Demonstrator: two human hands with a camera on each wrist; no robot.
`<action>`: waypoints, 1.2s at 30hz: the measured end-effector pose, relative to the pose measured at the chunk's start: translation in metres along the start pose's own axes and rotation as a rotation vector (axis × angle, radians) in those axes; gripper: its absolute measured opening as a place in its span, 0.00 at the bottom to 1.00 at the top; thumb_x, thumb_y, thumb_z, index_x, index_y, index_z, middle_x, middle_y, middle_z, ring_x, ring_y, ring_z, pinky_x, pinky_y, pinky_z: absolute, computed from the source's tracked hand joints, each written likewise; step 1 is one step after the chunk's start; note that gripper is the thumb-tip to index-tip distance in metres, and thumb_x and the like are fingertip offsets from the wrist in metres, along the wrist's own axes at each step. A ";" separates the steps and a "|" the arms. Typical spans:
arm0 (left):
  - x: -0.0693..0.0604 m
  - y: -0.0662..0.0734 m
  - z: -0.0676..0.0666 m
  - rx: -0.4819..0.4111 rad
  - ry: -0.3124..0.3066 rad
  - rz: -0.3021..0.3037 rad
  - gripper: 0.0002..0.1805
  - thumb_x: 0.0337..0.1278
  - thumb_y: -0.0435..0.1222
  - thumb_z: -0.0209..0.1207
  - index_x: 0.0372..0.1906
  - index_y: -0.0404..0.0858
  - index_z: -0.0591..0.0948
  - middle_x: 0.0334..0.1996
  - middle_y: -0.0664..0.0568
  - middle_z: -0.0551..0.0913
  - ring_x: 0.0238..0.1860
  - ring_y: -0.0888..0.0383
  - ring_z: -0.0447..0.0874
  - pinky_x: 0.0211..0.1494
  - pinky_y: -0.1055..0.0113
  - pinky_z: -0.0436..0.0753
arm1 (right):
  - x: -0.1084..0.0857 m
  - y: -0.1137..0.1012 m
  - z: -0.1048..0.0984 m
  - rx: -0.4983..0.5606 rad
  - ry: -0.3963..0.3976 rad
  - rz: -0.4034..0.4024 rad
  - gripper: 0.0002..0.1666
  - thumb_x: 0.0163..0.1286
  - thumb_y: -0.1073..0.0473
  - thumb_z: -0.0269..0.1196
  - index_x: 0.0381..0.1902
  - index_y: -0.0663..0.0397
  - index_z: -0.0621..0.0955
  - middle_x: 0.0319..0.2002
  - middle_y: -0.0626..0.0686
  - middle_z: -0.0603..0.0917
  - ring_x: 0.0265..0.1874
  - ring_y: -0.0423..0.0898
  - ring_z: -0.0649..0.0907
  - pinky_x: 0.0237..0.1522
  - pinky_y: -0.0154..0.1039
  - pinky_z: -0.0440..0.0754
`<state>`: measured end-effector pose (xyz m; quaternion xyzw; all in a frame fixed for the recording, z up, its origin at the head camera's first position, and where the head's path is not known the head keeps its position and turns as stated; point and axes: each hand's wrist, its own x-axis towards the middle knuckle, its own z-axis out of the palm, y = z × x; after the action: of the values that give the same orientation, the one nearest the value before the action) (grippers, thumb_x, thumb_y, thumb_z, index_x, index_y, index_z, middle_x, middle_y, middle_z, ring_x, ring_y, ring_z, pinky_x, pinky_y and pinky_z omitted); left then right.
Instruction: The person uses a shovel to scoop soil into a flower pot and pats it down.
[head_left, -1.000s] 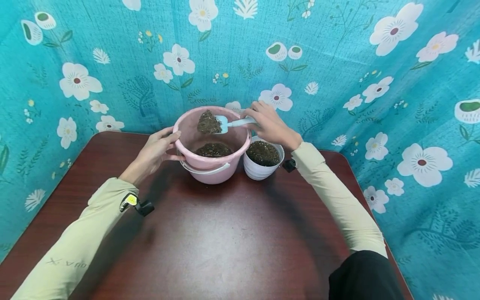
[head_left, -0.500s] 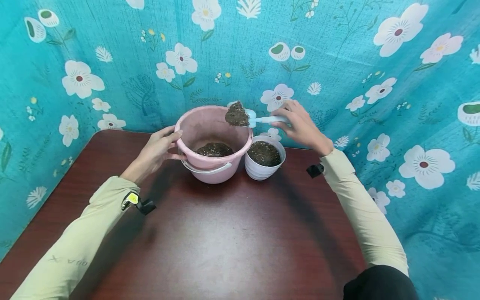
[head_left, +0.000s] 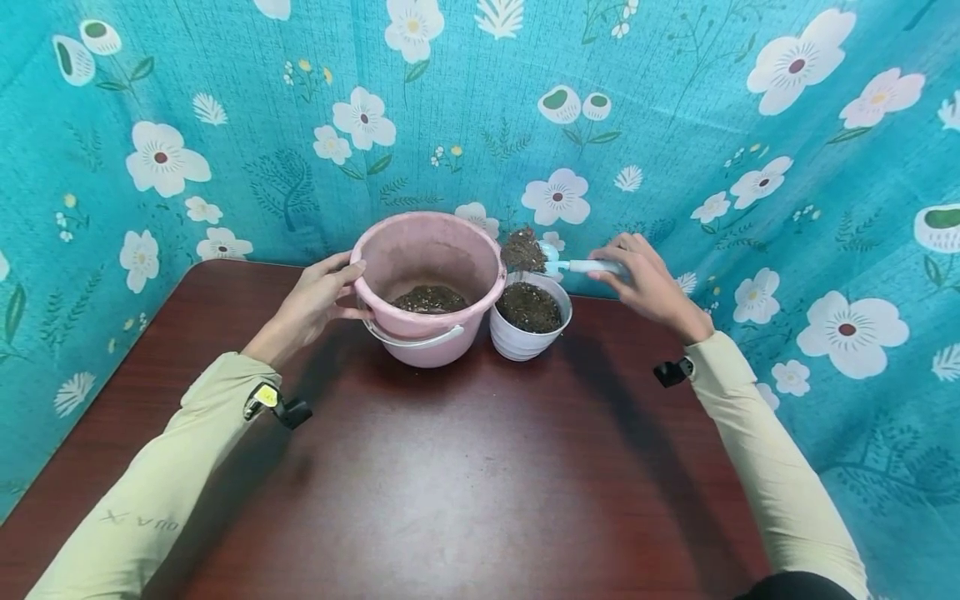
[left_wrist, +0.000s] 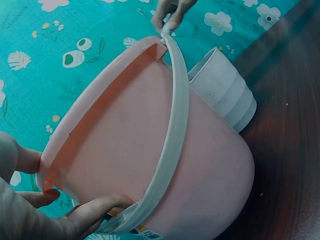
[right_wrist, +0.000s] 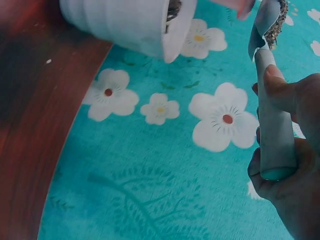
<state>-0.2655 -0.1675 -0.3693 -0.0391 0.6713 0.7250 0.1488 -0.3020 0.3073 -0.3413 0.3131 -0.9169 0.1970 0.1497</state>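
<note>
My left hand (head_left: 311, 304) grips the left rim of a pink bucket (head_left: 427, 354), thumb over the edge and fingers against the outside. Dark soil (head_left: 429, 299) lies at the bucket's bottom. In my right hand (head_left: 645, 279) is the handle of a light blue trowel (head_left: 585, 267); the right wrist view shows fingers wrapped round that handle (right_wrist: 275, 130). A heap of soil (head_left: 523, 252) rides on the trowel's blade, just above the back of a white pot (head_left: 525, 343). The pot holds soil (head_left: 528, 307) and stands against the bucket's right side.
Bucket and pot stand near the back of a dark red-brown table (head_left: 420, 483). A teal flowered curtain (head_left: 450, 100) hangs close behind and at both sides. The bucket's white handle (head_left: 420, 340) hangs down its front. A few soil specks lie on the tabletop.
My right hand has carried the soil-laden trowel rightward, from over the bucket to over the white pot, lowering slightly. The left hand keeps its grip on the bucket's rim.
</note>
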 end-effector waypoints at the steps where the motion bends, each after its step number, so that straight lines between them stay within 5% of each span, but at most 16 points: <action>1: 0.000 0.000 0.000 -0.003 0.000 -0.001 0.35 0.83 0.41 0.48 0.85 0.40 0.51 0.81 0.37 0.56 0.77 0.40 0.62 0.58 0.47 0.87 | -0.003 0.002 0.000 -0.003 0.003 0.000 0.13 0.72 0.64 0.69 0.52 0.64 0.87 0.43 0.60 0.81 0.38 0.52 0.69 0.40 0.44 0.65; 10: 0.001 -0.002 0.001 0.002 -0.001 -0.007 0.36 0.83 0.43 0.49 0.85 0.40 0.52 0.80 0.38 0.58 0.76 0.40 0.63 0.57 0.49 0.89 | -0.027 0.013 0.002 -0.051 0.068 -0.012 0.13 0.68 0.68 0.71 0.50 0.64 0.87 0.41 0.60 0.80 0.38 0.54 0.70 0.38 0.45 0.64; 16: 0.001 -0.002 0.000 -0.008 0.002 -0.001 0.36 0.83 0.43 0.49 0.85 0.40 0.52 0.81 0.38 0.58 0.76 0.40 0.63 0.56 0.49 0.90 | -0.030 0.010 0.009 -0.260 0.172 -0.153 0.13 0.66 0.67 0.73 0.48 0.65 0.87 0.41 0.65 0.78 0.37 0.62 0.70 0.36 0.55 0.61; 21: 0.001 -0.002 0.000 -0.005 0.000 -0.001 0.36 0.83 0.43 0.49 0.85 0.40 0.52 0.81 0.38 0.58 0.76 0.40 0.63 0.56 0.49 0.89 | -0.029 0.003 0.010 -0.472 0.216 -0.257 0.13 0.71 0.67 0.68 0.52 0.62 0.84 0.45 0.66 0.78 0.42 0.65 0.73 0.41 0.64 0.68; 27: 0.000 0.000 -0.001 0.002 0.005 0.004 0.35 0.83 0.42 0.49 0.85 0.41 0.53 0.81 0.38 0.57 0.75 0.40 0.64 0.57 0.48 0.89 | -0.025 -0.001 0.003 -0.584 0.252 -0.293 0.13 0.75 0.69 0.64 0.55 0.62 0.80 0.47 0.65 0.77 0.46 0.63 0.74 0.47 0.66 0.70; 31: 0.000 0.001 0.000 0.001 0.001 0.003 0.35 0.83 0.43 0.49 0.85 0.41 0.53 0.81 0.38 0.58 0.75 0.40 0.65 0.57 0.48 0.89 | -0.027 -0.004 0.000 -0.544 0.269 -0.231 0.12 0.74 0.68 0.65 0.53 0.63 0.81 0.47 0.66 0.78 0.43 0.64 0.73 0.45 0.65 0.69; 36: 0.000 0.000 0.000 0.006 0.004 -0.006 0.36 0.83 0.44 0.49 0.85 0.42 0.52 0.81 0.38 0.57 0.76 0.41 0.64 0.59 0.48 0.88 | -0.034 -0.016 0.004 -0.301 0.217 -0.111 0.13 0.70 0.67 0.70 0.52 0.61 0.86 0.41 0.64 0.82 0.37 0.61 0.73 0.34 0.55 0.63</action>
<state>-0.2650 -0.1674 -0.3691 -0.0421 0.6738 0.7223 0.1500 -0.2668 0.3115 -0.3547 0.3141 -0.8959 0.0818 0.3034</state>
